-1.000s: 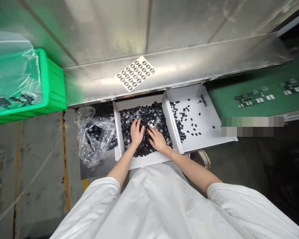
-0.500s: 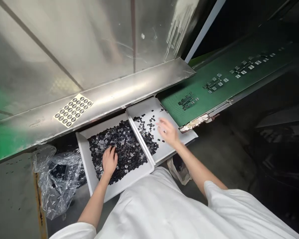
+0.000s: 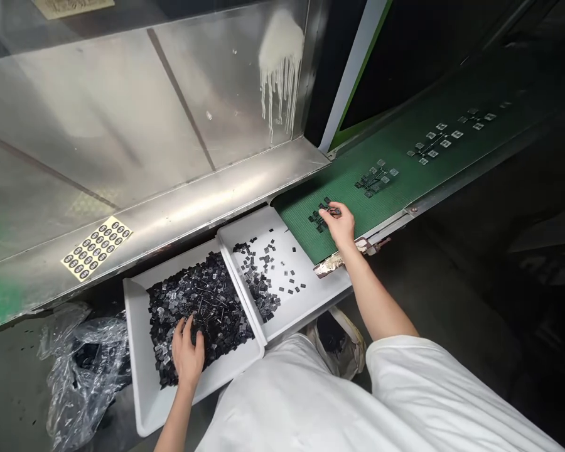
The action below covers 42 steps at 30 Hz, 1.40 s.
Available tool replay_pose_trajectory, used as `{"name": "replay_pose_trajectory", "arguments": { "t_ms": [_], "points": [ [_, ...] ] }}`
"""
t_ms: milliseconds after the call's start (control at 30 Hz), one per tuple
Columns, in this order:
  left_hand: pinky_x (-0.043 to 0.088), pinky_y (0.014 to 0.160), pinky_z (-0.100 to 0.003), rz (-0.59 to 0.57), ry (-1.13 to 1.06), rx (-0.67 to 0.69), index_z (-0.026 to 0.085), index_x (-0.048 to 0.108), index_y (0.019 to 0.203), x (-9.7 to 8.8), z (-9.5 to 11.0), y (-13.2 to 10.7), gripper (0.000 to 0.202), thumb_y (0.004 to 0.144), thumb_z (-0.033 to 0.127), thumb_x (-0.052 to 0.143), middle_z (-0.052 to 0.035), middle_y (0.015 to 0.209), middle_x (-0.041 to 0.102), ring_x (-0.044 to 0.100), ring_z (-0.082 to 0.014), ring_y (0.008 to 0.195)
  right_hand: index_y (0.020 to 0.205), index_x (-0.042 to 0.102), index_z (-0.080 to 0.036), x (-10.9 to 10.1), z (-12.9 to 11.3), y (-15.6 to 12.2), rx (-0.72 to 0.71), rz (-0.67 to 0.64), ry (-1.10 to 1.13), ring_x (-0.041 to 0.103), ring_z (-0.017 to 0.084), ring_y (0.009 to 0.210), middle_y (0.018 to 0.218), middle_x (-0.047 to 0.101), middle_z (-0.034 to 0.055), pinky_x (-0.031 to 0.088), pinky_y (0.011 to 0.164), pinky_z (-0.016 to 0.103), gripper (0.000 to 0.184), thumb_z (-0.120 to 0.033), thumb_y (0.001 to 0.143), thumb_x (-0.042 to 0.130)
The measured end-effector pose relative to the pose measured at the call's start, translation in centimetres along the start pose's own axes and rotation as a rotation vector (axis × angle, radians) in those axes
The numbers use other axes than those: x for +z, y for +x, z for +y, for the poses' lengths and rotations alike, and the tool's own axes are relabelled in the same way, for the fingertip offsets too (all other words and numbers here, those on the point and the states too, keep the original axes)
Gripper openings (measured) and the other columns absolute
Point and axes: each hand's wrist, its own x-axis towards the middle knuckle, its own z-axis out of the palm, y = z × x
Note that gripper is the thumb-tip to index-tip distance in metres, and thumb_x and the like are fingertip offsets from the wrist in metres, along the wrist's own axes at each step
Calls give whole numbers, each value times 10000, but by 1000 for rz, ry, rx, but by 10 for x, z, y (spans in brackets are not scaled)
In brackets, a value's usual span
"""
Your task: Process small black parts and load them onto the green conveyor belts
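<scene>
Beside the green conveyor belt [image 3: 386,149]: right hand [image 3: 339,225] pinched on a black part [image 3: 327,210]; left hand [image 3: 187,355], grip unclear, in the white parts tray [image 3: 134,351], set within reach.

Tray divider [image 3: 242,292] between the hands [image 3: 187,355] [image 3: 339,225]

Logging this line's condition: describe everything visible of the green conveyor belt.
The green textured-mesh conveyor belt runs diagonally toward the upper right beside a steel side rail. Small dark-and-silver parts sit on it in spaced clusters. The person's right hand touches the nearest cluster. The belt's near end reaches a white plastic tray.
</scene>
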Motion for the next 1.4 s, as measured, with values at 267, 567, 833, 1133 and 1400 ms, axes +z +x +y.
{"name": "replay_pose_trajectory", "arguments": {
  "t_ms": [267,567,833,1133,1400],
  "points": [
    [404,1202,-563,35,-118,-182,222,529,1500,0,38,-1,645,988,591,401,-178,1539,476,465,-379,1451,941,624,-203,33,-40,-32,57,-91,359,557,123,536,840,665,14,440,427,223,429,-582,806,772],
    [482,1145,-528,167,-249,-408,162,585,1401,17,12,27,644,946,591,435,-181,1345,613,619,-358,1277,1165,693,-186,-15,-57,3,-429,-4,-72,656,250,1007,1147,681,120,588,885,403,269,-381,999,610],
    [467,1145,-543,157,-145,-390,150,640,1302,18,-2,38,549,918,507,477,-163,1141,678,589,-372,1295,1110,696,-135,-105,-21,159,-157,181,-362,677,238,853,966,685,81,572,903,468,335,-242,811,801],
    [454,1146,-439,265,-284,-478,151,656,1233,21,8,30,496,953,511,460,-157,1264,657,611,-283,1247,1168,716,-185,39,-92,-46,-207,-777,374,721,199,810,1015,723,62,627,670,305,364,-413,894,788],
    [597,917,-522,466,-391,-598,193,562,966,17,-27,41,421,871,499,288,-62,838,602,701,-288,922,1019,748,-210,-5,-82,33,-240,-122,78,694,216,948,1025,734,41,601,891,352,137,-243,889,723]
  ]
}}
